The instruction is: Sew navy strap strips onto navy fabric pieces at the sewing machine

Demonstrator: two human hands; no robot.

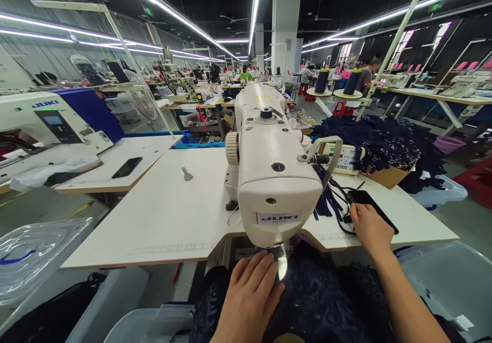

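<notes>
A white sewing machine [280, 158] stands in the middle, its head facing me. Under its needle end, my left hand [251, 289] presses dark navy patterned fabric [319, 291], fingers close together and curled over it. The fabric's edge at the needle is hidden by the hand and machine head. To the right, my right hand [371, 225] is closed in a pinch at the end of narrow navy straps [332, 199] on the tabletop; its fingertips are partly hidden. A black phone [372, 209] lies right beside that hand.
A small metal plate [186, 174] lies on the white table [165, 209]. A control box [340, 158] and heaped navy pieces [384, 143] sit at right. Clear plastic bins [449, 281] flank my lap. Another machine [49, 127] stands left.
</notes>
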